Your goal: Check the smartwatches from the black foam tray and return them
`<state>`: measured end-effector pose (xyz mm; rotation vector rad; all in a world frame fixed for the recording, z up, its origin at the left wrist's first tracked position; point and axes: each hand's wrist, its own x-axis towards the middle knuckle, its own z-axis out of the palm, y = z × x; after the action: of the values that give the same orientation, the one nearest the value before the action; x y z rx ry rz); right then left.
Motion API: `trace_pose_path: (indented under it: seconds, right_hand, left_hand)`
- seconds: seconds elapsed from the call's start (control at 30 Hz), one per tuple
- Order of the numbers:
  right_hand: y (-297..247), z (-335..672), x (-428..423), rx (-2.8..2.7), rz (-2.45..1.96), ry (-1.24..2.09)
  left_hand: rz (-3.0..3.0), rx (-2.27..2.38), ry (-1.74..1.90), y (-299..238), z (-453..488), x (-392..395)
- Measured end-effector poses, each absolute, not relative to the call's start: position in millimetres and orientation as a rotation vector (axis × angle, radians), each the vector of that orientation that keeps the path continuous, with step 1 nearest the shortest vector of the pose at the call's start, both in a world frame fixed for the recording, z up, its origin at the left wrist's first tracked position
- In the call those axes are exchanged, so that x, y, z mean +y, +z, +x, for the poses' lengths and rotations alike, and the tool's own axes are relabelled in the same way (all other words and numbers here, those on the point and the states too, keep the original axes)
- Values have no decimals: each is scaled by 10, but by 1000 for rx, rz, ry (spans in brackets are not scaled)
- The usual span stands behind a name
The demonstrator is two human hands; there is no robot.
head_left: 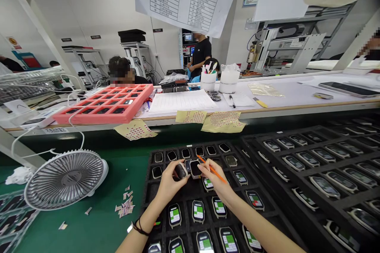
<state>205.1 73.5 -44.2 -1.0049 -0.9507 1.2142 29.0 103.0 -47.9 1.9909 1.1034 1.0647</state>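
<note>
My left hand (pixel 172 178) grips a smartwatch body (pixel 179 171) by its edges, its dark screen turned up. Close beside it, my right hand (pixel 214 174) pinches a second smartwatch body (pixel 195 168) with a black screen. A thin orange stick (pixel 219 174) also lies in the right hand's grip, its tip pointing up and left. Both hands are over a black foam tray (pixel 162 194) of watch bodies in compartments. Those in the far row have dark screens, while several nearer ones, such as this lit watch (pixel 198 211), show green and white blocks.
A white fan (pixel 67 180) stands left on the green mat (pixel 103 209), near a pile of small paper strips (pixel 126 205). More black trays (pixel 297 189) of watches fill the right. On the shelf sit a red foam tray (pixel 130 116) and papers (pixel 182 102). Other people (pixel 203 53) are beyond.
</note>
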Motion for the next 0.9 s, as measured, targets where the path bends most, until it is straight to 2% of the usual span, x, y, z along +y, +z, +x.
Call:
trace_pose_path:
  seconds: [0.4,0.73,0.9]
  right_hand:
    - [-457,2049,730,-978,-963,1194]
    - [-453,2020,719,-1034,-1023,1136]
    - [-498,1993,722,-1154,-989,1145]
  left_hand:
    - [1536,1024,732,-669,286,1122]
    - [1766,1046,1033,-596,279,1118]
    - [1953,1202,1111,-451,34,1060]
